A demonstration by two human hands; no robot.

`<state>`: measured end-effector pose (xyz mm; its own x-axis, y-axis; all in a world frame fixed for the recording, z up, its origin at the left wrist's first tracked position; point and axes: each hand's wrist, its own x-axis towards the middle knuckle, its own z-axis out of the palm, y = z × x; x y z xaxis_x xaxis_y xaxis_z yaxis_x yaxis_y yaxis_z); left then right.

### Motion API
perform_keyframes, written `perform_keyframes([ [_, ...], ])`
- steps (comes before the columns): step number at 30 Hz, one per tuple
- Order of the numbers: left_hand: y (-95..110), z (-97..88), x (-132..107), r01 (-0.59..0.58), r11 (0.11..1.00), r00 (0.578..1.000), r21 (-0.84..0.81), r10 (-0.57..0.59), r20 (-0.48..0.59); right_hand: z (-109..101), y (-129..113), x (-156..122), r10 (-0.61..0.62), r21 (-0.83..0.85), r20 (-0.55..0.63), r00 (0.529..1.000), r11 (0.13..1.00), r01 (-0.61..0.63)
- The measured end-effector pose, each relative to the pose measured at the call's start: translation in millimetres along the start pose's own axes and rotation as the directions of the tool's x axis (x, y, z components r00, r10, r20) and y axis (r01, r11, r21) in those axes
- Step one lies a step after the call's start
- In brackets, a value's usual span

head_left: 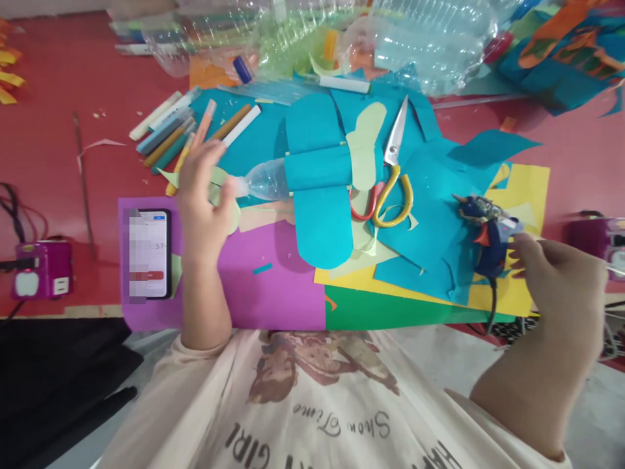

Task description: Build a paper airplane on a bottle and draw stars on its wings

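My left hand (208, 195) has thumb and fingers apart beside the neck of a clear plastic bottle (263, 181). A pale green paper piece (232, 218) shows behind this hand, partly hidden by it. Blue paper (317, 168) wraps the bottle, which lies on its side, with rounded blue flaps (323, 228) above and below. A pale green paper cutout (366, 150) is at its right end. At the right, my right hand (556, 273) has loosely curled fingers by the rear of a dark blue glue gun (488, 234); contact is unclear.
Yellow-handled scissors (394, 189) lie right of the bottle, partly over red handles. Several markers (166, 130) lie at upper left, a phone (155, 254) at left. Clear plastic bottles (420, 39) line the back. Purple power adapters (43, 267) stand at both sides; the gun's cord (493, 303) trails forward.
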<state>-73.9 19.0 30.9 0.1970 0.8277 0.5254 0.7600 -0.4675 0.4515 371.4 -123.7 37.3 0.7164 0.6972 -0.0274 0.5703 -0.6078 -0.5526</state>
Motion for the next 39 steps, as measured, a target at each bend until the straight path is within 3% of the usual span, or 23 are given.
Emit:
perform_keyframes([
  [2, -9.2, -10.1, -2.8, 0.157, 0.984, 0.980, 0.088, -0.145, -0.134, 0.9, -3.9, -2.0, 0.080, -0.012, -0.095, 0.992, 0.997, -0.081],
  [4, -16.3, -15.2, -7.6, 0.304, 0.933, 0.950, 0.192, -0.283, -0.129, 5.0, -10.3, -5.1, 0.037, 0.020, -0.190, 0.981, 0.999, -0.034],
  [7, -20.4, -14.0, -14.7, 0.422, 0.858, 0.904, 0.292, -0.422, -0.066, 15.3, -22.9, -12.5, -0.067, 0.091, -0.263, 0.963, 0.991, 0.094],
  [10, -22.1, -8.8, -18.1, 0.452, 0.816, 0.871, 0.361, -0.491, 0.020, 28.6, -39.0, -23.8, -0.155, 0.172, -0.288, 0.945, 0.962, 0.211],
  [13, -26.2, -6.7, -19.2, 0.408, 0.840, 0.852, 0.358, -0.491, 0.181, 42.9, -58.2, -36.9, -0.288, 0.234, -0.217, 0.933, 0.912, 0.336],
  [15, -28.9, -8.1, -20.1, 0.373, 0.874, 0.860, 0.313, -0.452, 0.237, 51.6, -72.6, -44.0, -0.378, 0.286, -0.152, 0.913, 0.868, 0.407],
  [17, -30.1, -10.2, -21.4, 0.365, 0.889, 0.876, 0.275, -0.428, 0.221, 59.2, -88.0, -47.6, -0.447, 0.351, -0.070, 0.892, 0.826, 0.441],
  [20, -30.6, -11.1, -24.1, 0.417, 0.882, 0.879, 0.221, -0.453, 0.149, 70.7, -111.5, -44.3, -0.570, 0.370, 0.004, 0.821, 0.764, 0.529],
  [24, -35.8, -6.4, -28.0, 0.506, 0.863, 0.862, -0.003, -0.505, 0.028, 94.9, -137.1, -28.6, -0.765, 0.410, 0.061, 0.642, 0.605, 0.682],
  [25, -38.2, -5.3, -28.9, 0.501, 0.861, 0.863, -0.081, -0.504, -0.021, 102.7, -141.5, -24.2, -0.794, 0.447, 0.074, 0.604, 0.568, 0.691],
  [26, -40.7, -4.8, -29.6, 0.490, 0.857, 0.863, -0.160, -0.502, -0.050, 110.9, -145.0, -20.1, -0.797, 0.464, 0.090, 0.597, 0.564, 0.683],
  [29, -46.5, -8.5, -30.2, 0.467, 0.838, 0.854, -0.282, -0.510, -0.104, 133.7, -150.4, -10.3, -0.790, 0.486, 0.119, 0.602, 0.575, 0.658],
  [31, -46.2, -14.6, -27.5, 0.412, 0.862, 0.852, -0.294, -0.479, -0.210, 144.8, -151.2, -6.0, -0.785, 0.491, 0.120, 0.608, 0.579, 0.651],
  [34, -34.4, -23.7, -16.7, 0.189, 0.937, 0.874, -0.294, -0.297, -0.384, 153.6, -151.8, -1.9, -0.774, 0.492, 0.102, 0.625, 0.585, 0.645],
  [36, -18.7, -25.1, -5.9, 0.056, 0.954, 0.864, -0.295, -0.195, -0.465, 155.3, -153.3, -0.3, -0.769, 0.490, 0.092, 0.632, 0.588, 0.644],
  [39, 9.4, -15.8, 11.3, 0.092, 0.888, 0.889, -0.450, -0.277, -0.364, 154.7, -156.2, 0.6, -0.765, 0.485, 0.079, 0.639, 0.590, 0.646],
])
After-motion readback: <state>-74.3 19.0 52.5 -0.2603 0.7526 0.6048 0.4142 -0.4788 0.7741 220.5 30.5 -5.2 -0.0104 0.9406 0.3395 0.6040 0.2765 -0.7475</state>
